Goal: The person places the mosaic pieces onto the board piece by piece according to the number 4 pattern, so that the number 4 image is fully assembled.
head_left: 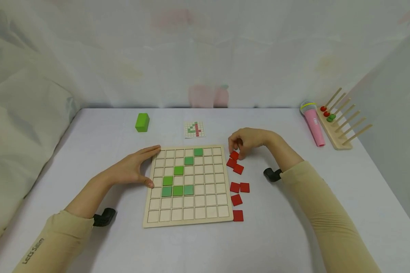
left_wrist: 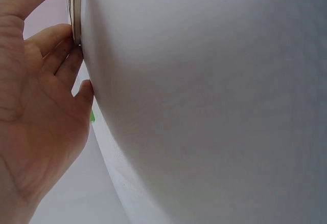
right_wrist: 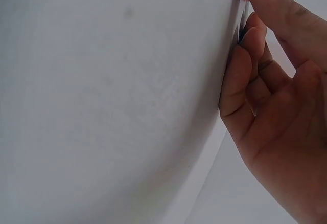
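Note:
A wooden grid board (head_left: 205,212) lies on the table with several green tiles (head_left: 178,170) in its squares, some light and some darker. My left hand (head_left: 133,167) rests along the board's left edge, thumb and fingers spread apart; the left wrist view shows its fingers (left_wrist: 64,50) at the board's side. Beyond the board's upper right corner, my right hand (head_left: 248,140) pinches a red tile (head_left: 234,155) between thumb and curled fingers, low over the table. Two red tiles (head_left: 238,169) lie just beneath it, and more red tiles (head_left: 236,200) lie along the board's right side.
A small card (head_left: 194,129) with a coloured grid pattern lies behind the board. To its left stands a green block (head_left: 142,122). At the back right are a pink microphone (head_left: 314,125) and a wooden peg rack (head_left: 338,138) with red and green beads.

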